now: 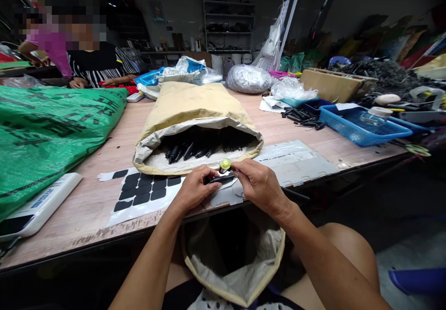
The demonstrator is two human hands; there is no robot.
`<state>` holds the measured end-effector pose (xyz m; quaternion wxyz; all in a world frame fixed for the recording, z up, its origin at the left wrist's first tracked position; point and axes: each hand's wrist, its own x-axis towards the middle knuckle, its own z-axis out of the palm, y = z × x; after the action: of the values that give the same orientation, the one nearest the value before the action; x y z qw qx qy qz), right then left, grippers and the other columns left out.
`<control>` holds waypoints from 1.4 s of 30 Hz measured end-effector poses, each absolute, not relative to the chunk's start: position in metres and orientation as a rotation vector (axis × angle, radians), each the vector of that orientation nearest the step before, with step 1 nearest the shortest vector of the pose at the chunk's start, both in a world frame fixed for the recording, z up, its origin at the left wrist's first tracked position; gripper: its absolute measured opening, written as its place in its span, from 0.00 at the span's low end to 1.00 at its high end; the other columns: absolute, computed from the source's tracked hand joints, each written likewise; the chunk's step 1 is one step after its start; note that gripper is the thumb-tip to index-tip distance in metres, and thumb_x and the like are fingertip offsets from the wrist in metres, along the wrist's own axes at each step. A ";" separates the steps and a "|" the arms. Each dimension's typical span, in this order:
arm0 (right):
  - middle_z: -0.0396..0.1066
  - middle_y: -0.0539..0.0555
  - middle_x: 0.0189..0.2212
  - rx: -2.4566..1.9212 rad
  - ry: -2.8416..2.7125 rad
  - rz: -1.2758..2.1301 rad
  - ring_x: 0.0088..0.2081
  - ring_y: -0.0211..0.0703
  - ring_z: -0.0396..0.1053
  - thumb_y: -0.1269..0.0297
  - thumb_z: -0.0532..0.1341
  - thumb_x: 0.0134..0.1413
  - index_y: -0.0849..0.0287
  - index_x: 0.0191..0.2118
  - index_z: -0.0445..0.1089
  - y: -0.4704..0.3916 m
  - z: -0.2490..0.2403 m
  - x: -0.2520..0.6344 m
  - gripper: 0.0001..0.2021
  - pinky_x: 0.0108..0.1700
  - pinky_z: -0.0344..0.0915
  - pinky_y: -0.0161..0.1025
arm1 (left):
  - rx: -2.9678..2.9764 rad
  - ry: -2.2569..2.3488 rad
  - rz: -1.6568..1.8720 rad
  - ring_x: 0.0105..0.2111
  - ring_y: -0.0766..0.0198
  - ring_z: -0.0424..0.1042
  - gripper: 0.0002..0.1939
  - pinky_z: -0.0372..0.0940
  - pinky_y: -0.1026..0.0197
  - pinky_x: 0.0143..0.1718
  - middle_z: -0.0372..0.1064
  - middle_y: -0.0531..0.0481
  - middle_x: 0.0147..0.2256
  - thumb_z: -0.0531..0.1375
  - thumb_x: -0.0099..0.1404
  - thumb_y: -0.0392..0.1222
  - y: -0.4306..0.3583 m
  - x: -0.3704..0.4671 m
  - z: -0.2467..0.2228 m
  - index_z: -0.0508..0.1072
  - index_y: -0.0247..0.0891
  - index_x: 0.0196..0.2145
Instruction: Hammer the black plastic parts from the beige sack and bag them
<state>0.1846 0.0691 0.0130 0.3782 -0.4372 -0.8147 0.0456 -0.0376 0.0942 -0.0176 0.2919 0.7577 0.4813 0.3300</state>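
My left hand (197,185) is closed around a slender black pen-like piece (223,179), held level over the table's front edge. My right hand (257,182) is closed in a pinch at the piece's other side; what lies between its fingertips is too small to make out. Between the two hands, beside the right fingertips, is a small part with a round yellow-green top (225,163). A tan woven sack (198,98) lies just behind, its mouth facing me, with several similar black pieces (188,150) inside. Below my hands, a second open sack (258,273) sits at my lap.
A sheet of black square stickers (144,189) and a grey plate (296,161) lie under and beside the hands. A green sack (55,128) and white device (45,205) stand left. Rightward are a blue basket (358,128) and cardboard box (331,84). Two people sit at far left.
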 end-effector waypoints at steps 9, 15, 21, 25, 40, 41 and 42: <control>0.77 0.52 0.43 -1.219 -2.027 0.096 0.46 0.45 0.73 0.68 0.58 0.65 0.50 0.49 0.75 0.092 0.012 0.203 0.12 0.49 0.67 0.38 | 2.000 1.325 0.837 0.39 0.58 0.71 0.09 0.64 0.59 0.38 0.74 0.50 0.38 0.65 0.59 0.43 0.092 -0.036 -0.012 0.77 0.40 0.38; 0.76 0.52 0.40 -1.421 -2.066 -0.053 0.46 0.47 0.71 0.70 0.60 0.61 0.51 0.45 0.76 0.128 -0.005 0.225 0.11 0.47 0.65 0.39 | 1.991 1.333 0.834 0.39 0.58 0.71 0.09 0.65 0.59 0.38 0.73 0.50 0.38 0.64 0.59 0.43 0.091 -0.037 -0.012 0.76 0.40 0.38; 0.74 0.52 0.40 -1.459 -2.075 -0.050 0.47 0.48 0.69 0.70 0.61 0.60 0.51 0.46 0.76 0.133 -0.021 0.232 0.11 0.48 0.64 0.41 | 2.013 1.334 0.816 0.40 0.58 0.71 0.09 0.64 0.59 0.40 0.73 0.51 0.38 0.64 0.59 0.43 0.089 -0.037 -0.010 0.75 0.41 0.38; 0.74 0.53 0.41 -1.460 -2.074 -0.052 0.46 0.48 0.68 0.70 0.61 0.60 0.51 0.47 0.76 0.132 -0.020 0.231 0.12 0.49 0.63 0.41 | 2.029 1.342 0.812 0.41 0.57 0.70 0.09 0.64 0.58 0.41 0.72 0.51 0.38 0.64 0.60 0.43 0.091 -0.036 -0.010 0.74 0.41 0.38; 0.74 0.53 0.43 -1.490 -2.049 -0.020 0.47 0.49 0.68 0.70 0.61 0.59 0.50 0.47 0.75 0.131 -0.019 0.231 0.12 0.48 0.64 0.42 | 1.674 0.760 0.108 0.28 0.62 0.68 0.09 0.60 0.61 0.28 0.71 0.55 0.28 0.67 0.58 0.47 0.013 0.007 -0.038 0.78 0.46 0.38; 0.74 0.53 0.43 -1.490 -2.050 -0.018 0.47 0.49 0.68 0.69 0.61 0.59 0.50 0.47 0.75 0.131 -0.019 0.231 0.12 0.49 0.64 0.42 | 1.746 0.926 0.164 0.27 0.62 0.69 0.07 0.60 0.60 0.27 0.71 0.56 0.28 0.65 0.58 0.44 0.014 0.011 -0.061 0.78 0.48 0.37; 0.74 0.53 0.43 -1.488 -2.051 -0.016 0.47 0.49 0.68 0.69 0.61 0.59 0.50 0.47 0.75 0.131 -0.019 0.231 0.12 0.49 0.64 0.42 | 1.807 1.103 0.215 0.27 0.62 0.70 0.06 0.61 0.60 0.26 0.72 0.56 0.28 0.64 0.57 0.41 0.016 0.014 -0.085 0.77 0.49 0.35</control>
<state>0.2307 0.1306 -0.0187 0.2993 -0.5603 -0.7723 -0.0061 0.0138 0.0161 -0.0849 0.4854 0.7424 0.4533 0.0882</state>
